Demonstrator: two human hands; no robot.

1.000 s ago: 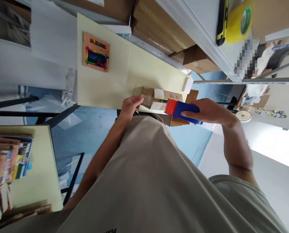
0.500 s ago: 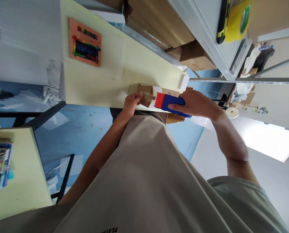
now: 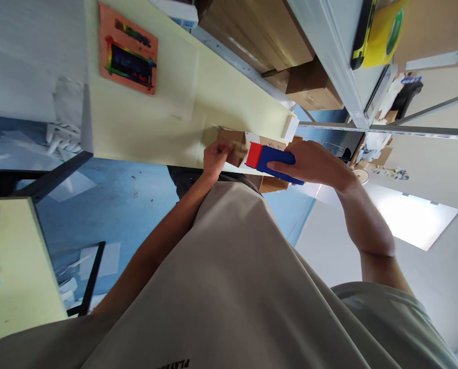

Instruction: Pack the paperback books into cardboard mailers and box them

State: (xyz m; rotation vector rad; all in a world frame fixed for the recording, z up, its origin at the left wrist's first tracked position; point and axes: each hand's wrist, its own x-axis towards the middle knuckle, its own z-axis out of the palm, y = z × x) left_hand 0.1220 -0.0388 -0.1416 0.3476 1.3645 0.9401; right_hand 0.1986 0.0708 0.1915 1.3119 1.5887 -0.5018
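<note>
A small brown cardboard box [image 3: 231, 136] with a white label and handwriting on its top lies on the table near its front edge. My left hand [image 3: 215, 159] is at the left end of this box, its fingers curled and pinched against the cardboard; what lies between the fingertips is hard to see. My right hand [image 3: 308, 161] is wrapped round a long blue box-like thing with a red end [image 3: 273, 160], thumb along its near side. The red end points left, over the right part of the cardboard box and hiding some of it.
The pale yellow table [image 3: 155, 130] carries an orange board with a dark rainbow-edged picture [image 3: 128, 56]. Larger cardboard boxes [image 3: 255, 33] stand behind. A grey metal shelf [image 3: 338, 61] at upper right holds yellow tape [image 3: 384, 33] and a cutter. A second table [image 3: 17, 266] is lower left.
My left hand has shifted slightly right along the box's end. My right hand keeps its grip on the blue and red thing, almost still. The camera view has turned a little.
</note>
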